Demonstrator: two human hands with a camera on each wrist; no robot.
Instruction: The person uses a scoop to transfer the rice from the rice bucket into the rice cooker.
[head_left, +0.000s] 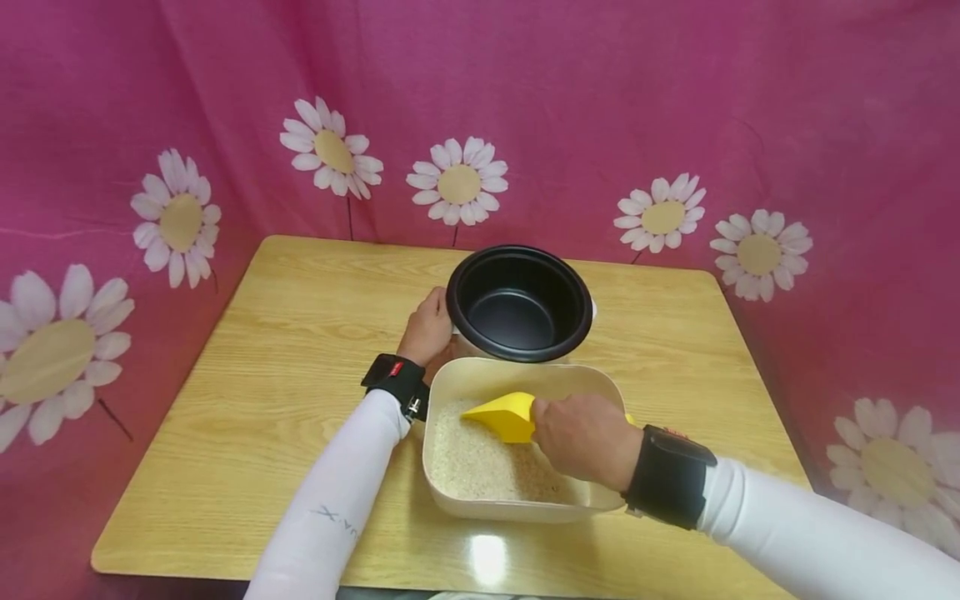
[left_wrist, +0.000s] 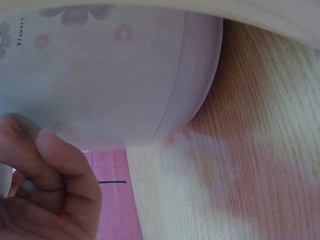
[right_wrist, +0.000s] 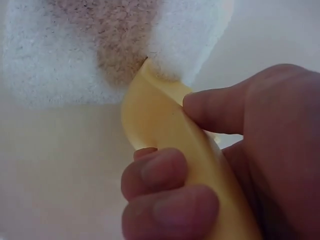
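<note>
Scoop (head_left: 504,416), plain yellow, smooth and pointed.

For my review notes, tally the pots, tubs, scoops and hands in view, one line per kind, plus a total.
Pots: 1 (black-lined pot)
Tubs: 1 (cream tub)
Scoops: 1 (yellow scoop)
Hands: 2 (left hand, right hand)
Total: 5

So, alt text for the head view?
A right hand holds a yellow plastic scoop inside a cream rectangular tub of pale grain; behind it, a left hand holds a round black-lined pot on a light wooden table.
</note>
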